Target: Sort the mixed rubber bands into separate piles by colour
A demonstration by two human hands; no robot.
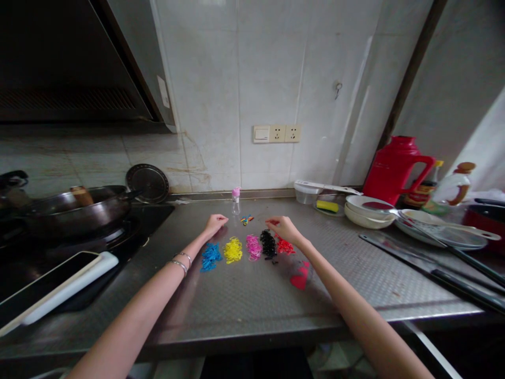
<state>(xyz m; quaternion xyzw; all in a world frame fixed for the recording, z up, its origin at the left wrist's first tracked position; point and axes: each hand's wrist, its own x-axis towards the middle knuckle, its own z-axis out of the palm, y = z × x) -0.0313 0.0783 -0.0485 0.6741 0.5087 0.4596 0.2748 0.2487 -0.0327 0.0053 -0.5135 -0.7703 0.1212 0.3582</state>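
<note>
Five piles of small loops that look like rubber bands lie in a row on the metal counter: blue (pixel 211 257), yellow (pixel 233 250), pink (pixel 253 247), black (pixel 269 245) and red (pixel 284 245). Beyond them is a small mixed-colour cluster (pixel 246 220). My left hand (pixel 215 225) is closed with fingertips together, above the blue and yellow piles. Over the black and red piles, my right hand (pixel 284 228) is also closed, thumb and fingers pinched. Anything in either pinch is too small to make out. A small bottle with a pink top (pixel 235 200) stands behind the cluster.
A red heart-marked piece (pixel 300 278) lies near my right forearm. Bowls (pixel 369 213), a sponge (pixel 327 206), a long knife (pixel 394 255) and a red thermos jug (pixel 394 171) occupy the right. At left are a wok (pixel 79 210) and a phone in a white holder (pixel 59 292).
</note>
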